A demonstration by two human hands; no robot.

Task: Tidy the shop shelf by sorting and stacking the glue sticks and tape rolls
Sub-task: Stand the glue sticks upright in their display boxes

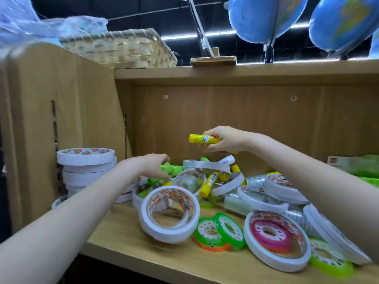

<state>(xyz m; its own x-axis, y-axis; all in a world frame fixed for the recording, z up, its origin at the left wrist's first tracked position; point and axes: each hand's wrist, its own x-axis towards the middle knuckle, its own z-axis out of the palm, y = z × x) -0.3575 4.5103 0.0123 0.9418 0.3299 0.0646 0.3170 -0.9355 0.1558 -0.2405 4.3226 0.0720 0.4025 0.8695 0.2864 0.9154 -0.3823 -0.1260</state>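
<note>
My right hand (223, 140) holds yellow glue sticks (202, 138) level above the pile, near the shelf's back wall. My left hand (149, 166) hovers over green glue sticks (172, 168), fingers curled down at them; whether it grips one is unclear. A jumble of white tape rolls (170, 214), small green and orange rolls (217, 232) and more yellow glue sticks (211, 183) covers the wooden shelf (127, 238). A neat stack of white tape rolls (86, 171) stands at the left wall.
Clear tape packs (235, 201) lie in the pile. Green packets (361, 167) sit at the right. Above the shelf top are a wicker basket (123, 48) and blue globes (266, 15). The shelf's left side panel (61, 99) is close.
</note>
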